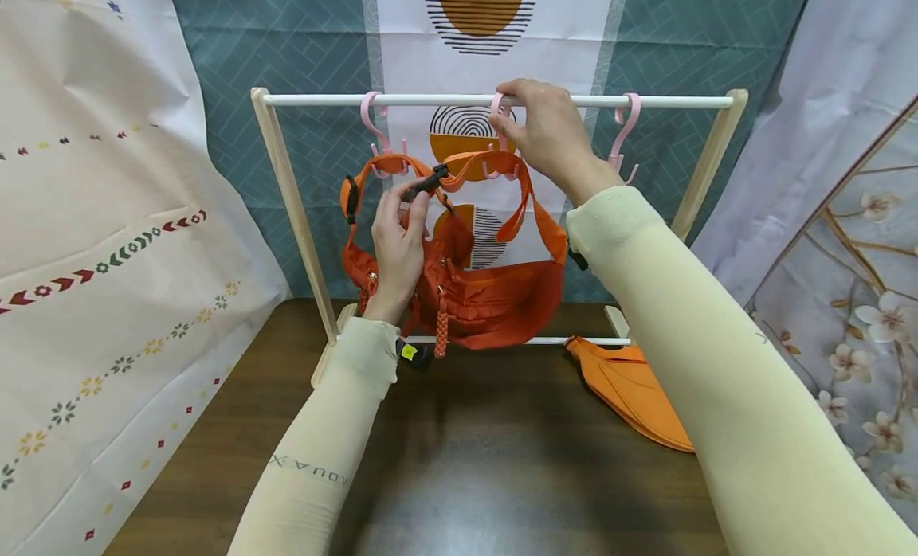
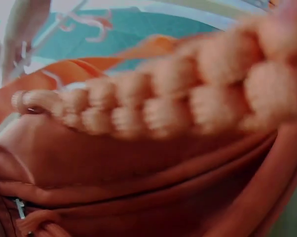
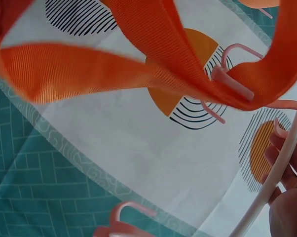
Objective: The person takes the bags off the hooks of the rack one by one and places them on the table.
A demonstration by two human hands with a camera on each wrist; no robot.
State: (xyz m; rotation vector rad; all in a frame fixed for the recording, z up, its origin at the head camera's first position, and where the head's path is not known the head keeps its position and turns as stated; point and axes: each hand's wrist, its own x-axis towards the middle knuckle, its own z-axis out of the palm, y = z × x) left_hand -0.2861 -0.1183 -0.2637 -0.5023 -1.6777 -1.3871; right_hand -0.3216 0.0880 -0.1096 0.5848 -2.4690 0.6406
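We see the red-orange bag (image 1: 502, 305) hanging below the white rail (image 1: 315, 100) of a rack that stands toward the far edge of the surface (image 1: 466, 468). Its strap (image 1: 551, 229) loops over the prongs of the middle pink hanger (image 3: 232, 85). Our left hand (image 1: 398, 245) pinches the black buckle (image 1: 433, 179) on the strapping between the left pink hanger (image 1: 367, 118) and the middle one, its fingertips partly hidden behind the buckle. Our right hand (image 1: 548, 130) has thumb and fingers closed about the top of the middle hanger, against the rail; in the right wrist view the frame edge cuts this hand off.

Our left hand and forearm cover the join with the red-orange fabric (image 1: 361, 269) under the left hanger, so we cannot fairly say whether that belongs to the same bag or a second one. In the left wrist view the braided pull (image 2: 129, 108), badly blurred, crosses in front of the bag and hides part of it. Near the far right corner of the surface lies an orange pouch (image 1: 631, 393), its right side covered by our right sleeve (image 1: 674, 301). The right pink hanger (image 1: 627, 130) hangs beyond our right wrist, its lower prongs partly concealed.
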